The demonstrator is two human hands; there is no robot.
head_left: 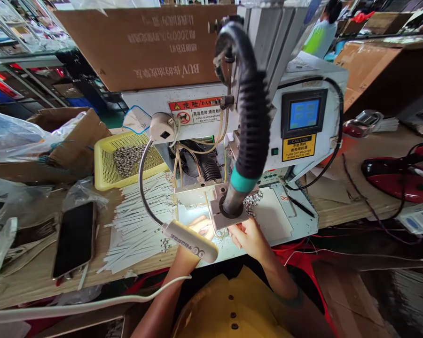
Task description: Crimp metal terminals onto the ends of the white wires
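Observation:
Both hands are at the work plate under the metal head [218, 224] of a heat press machine. My left hand [202, 227] lies in bright light, partly hidden by the lamp [191, 241] and the head; its fingers are curled, and what they hold is hidden. Just right of the head, my right hand [247, 235] has its fingers bent together, with the tips close to the head's lower edge. Anything between them is too small or covered to name. Beyond that hand lies a pile of small shiny pieces [253, 201]. White strips [137, 220] are spread left of the plate.
A yellow basket [104, 164] holds more small pieces. At the left lie a phone [74, 239] and an open carton [81, 136]. A thick black hose [252, 117] rises from the head. The machine carries a high-temperature label [197, 112] and a screen [304, 113].

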